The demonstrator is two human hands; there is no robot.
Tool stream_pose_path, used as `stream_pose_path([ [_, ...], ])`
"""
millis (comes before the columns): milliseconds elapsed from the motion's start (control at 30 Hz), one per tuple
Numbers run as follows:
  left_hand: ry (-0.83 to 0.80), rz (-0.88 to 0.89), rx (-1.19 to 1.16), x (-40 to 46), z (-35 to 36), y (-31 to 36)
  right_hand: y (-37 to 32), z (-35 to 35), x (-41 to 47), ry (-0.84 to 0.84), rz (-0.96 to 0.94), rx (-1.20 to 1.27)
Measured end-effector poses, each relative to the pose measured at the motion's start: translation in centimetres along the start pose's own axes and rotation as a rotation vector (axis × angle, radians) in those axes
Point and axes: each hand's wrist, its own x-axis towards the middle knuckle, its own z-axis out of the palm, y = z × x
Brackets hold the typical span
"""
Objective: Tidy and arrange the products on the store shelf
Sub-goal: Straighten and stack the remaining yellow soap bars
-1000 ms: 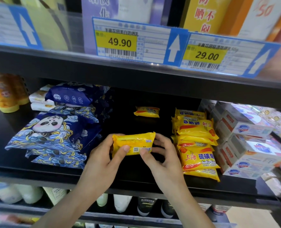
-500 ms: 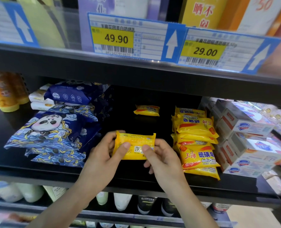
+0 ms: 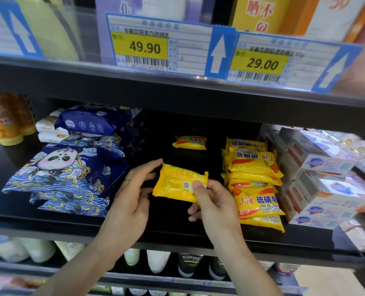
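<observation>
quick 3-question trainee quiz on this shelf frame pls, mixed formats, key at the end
1. True or false: the held yellow soap pack shows its QR-code side to the camera.
2. Which hand pinches the pack with its thumb beside the QR code? A) left hand B) right hand
3. Fill in: the lone soap pack at the back lies to the ___ of the soap stack.

Key: 1 true; 2 B; 3 left

Yellow soap packet (image 3: pixel 180 185) now tilted, back facing up; left hand (image 3: pixel 132 193) loosened, fingertips only.
</observation>
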Motion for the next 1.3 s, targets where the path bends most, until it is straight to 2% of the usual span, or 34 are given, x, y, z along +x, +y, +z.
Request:
stream_pose_path([
  [200, -0.007, 0.092, 0.094, -0.2, 0.1, 0.4, 0.1, 0.3, -0.1, 0.002, 0.014, 0.012],
  [667, 0.012, 0.142, 0.188, -0.2, 0.1, 1.0, 0.1, 0.6, -0.2, 0.011, -0.019, -0.068],
  [1133, -0.038, -0.099, 0.052, -0.1, -0.1, 1.0, -0.1, 0.3, -1.2, -0.012, -0.115, -0.069],
  [1300, -0.021, -0.16, -0.027, 0.0, 0.1, 0.5, 0.7, 0.6, -1.9, 0.008, -0.371, -0.342],
])
